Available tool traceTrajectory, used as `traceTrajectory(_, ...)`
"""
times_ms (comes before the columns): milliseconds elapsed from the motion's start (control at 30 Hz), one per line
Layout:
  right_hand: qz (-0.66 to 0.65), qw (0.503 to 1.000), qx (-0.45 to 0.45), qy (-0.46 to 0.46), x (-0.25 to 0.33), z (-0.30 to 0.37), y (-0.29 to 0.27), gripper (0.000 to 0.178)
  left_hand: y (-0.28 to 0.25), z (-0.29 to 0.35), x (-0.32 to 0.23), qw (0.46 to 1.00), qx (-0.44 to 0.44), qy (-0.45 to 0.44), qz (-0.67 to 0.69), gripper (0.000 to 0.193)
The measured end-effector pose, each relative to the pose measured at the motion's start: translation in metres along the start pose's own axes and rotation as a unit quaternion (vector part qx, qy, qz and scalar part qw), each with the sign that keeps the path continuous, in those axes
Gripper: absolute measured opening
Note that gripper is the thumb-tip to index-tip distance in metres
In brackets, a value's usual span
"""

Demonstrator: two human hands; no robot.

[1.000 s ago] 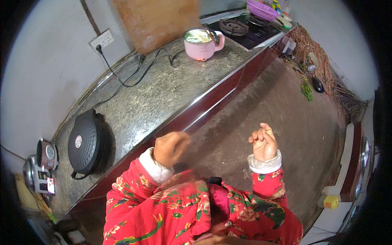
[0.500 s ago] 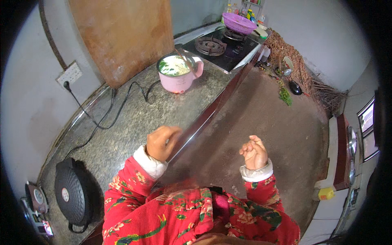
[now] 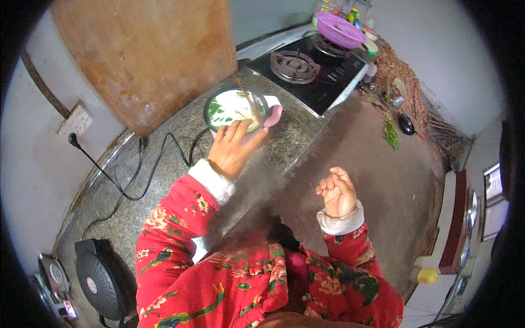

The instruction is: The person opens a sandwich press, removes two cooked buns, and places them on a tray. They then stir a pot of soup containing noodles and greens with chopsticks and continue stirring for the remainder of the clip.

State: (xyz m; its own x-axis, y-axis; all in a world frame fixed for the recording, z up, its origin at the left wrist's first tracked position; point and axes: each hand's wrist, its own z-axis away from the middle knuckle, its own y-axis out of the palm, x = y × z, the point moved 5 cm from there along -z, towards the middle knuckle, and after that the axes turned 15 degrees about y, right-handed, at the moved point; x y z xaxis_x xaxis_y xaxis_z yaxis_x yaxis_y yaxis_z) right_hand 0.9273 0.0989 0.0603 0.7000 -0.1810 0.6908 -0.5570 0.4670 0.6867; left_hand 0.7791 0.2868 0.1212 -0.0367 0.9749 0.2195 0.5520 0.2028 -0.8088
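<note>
Pot (image 3: 207,115) stands on the tabletop (image 3: 147,205) just before twelve o'clock, its handle pointing to three. The tabletop's edge runs between pot and floor (image 3: 377,197), slanting from one o'clock towards seven. The left hand (image 3: 235,148), fingers spread, is at the pot's six-o'clock rim; the fingertips seem to touch it, though blur leaves this unsure. The right hand (image 3: 337,191), at four o'clock, is loosely curled above the floor, well apart from the pot. Speckled stone stretches from pot to griddle (image 3: 103,284) at eight, a black cord (image 3: 158,169) looping across.

At one o'clock lies the hob (image 3: 322,94), a purple basket (image 3: 340,31) over its far burner. A board (image 3: 147,63) stands between ten and eleven; greens (image 3: 390,134) lie on the floor between two and three.

The left hand hides the pot's near wall. White and green food (image 3: 227,104) shows inside, hard to identify, with a thin brown utensil (image 3: 249,98). The griddle is cut off below.
</note>
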Motion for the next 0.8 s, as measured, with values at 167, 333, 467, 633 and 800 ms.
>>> traceTrajectory(167, 0.017, 0.999, 0.044, 0.007, 0.024, -0.077, -0.007, 0.014, 0.031, -0.011, 0.008, 0.998, 0.051, -0.013, -0.036, 0.05)
traceTrajectory(333, 0.022, 0.996, 0.07, 0.058, 0.046, -0.156, -0.016, 0.012, 0.056, -0.021, 0.009, 0.992, 0.117, -0.045, -0.013, 0.049)
traceTrajectory(467, 0.017, 0.988, 0.115, 0.101, 0.047, -0.198, -0.014, 0.012, 0.066, -0.019, 0.01, 0.99, 0.125, -0.066, -0.006, 0.046)
traceTrajectory(633, 0.019, 0.981, 0.126, 0.145, 0.037, -0.224, -0.009, 0.011, 0.051, -0.027, 0.008, 0.993, 0.096, -0.073, -0.004, 0.042)
traceTrajectory(800, 0.033, 0.978, 0.151, 0.142, 0.039, -0.243, -0.005, 0.011, -0.031, -0.041, 0.009, 0.977, -0.046, -0.203, -0.035, 0.028)
